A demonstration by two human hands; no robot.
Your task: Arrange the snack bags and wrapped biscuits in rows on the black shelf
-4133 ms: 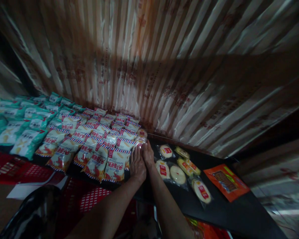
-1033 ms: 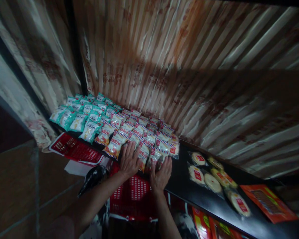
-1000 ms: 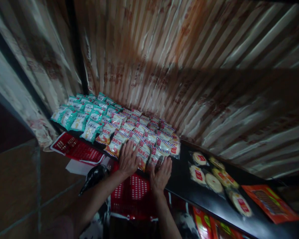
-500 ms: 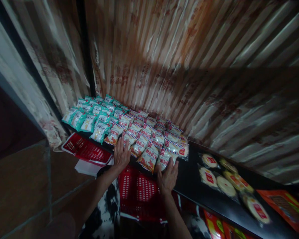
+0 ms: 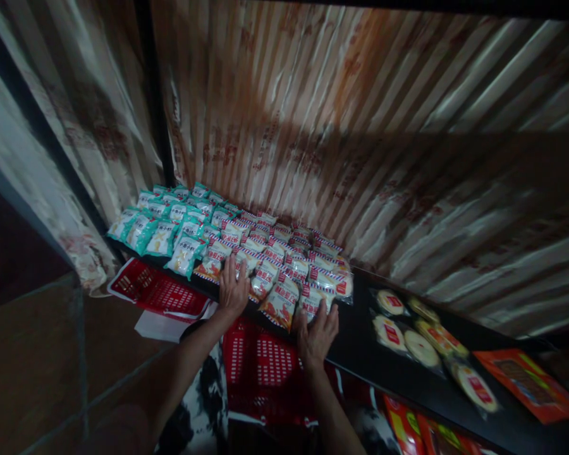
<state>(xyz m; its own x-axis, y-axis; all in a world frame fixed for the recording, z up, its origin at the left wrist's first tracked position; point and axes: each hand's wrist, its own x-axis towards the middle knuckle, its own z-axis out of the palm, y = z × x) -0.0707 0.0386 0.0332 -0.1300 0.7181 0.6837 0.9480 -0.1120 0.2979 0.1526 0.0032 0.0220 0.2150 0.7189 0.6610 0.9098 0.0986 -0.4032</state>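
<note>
Rows of small white snack packets [image 5: 279, 299] with red lettering and striped edges lie on a black shelf [image 5: 360, 341]. My left hand [image 5: 233, 289] rests against the front of these packets, fingers stretched out over one of them. Against the packet at the front right corner, my right hand [image 5: 318, 332] lies with its fingers spread. Neither hand is wrapped round a packet. To the left of the white ones, teal snack packets [image 5: 162, 239] stand in several rows on the same shelf.
Round flat packaged foods [image 5: 422, 347] and an orange packet [image 5: 531, 384] lie on the shelf at right. Below its front edge are a red basket [image 5: 265, 370], another red basket [image 5: 159, 287] and more orange packets [image 5: 408, 426]. A pleated curtain [image 5: 284, 126] hangs behind.
The view has shifted slightly, so the shelf and packets appear a little further left. Both hands keep their places against the white packets.
</note>
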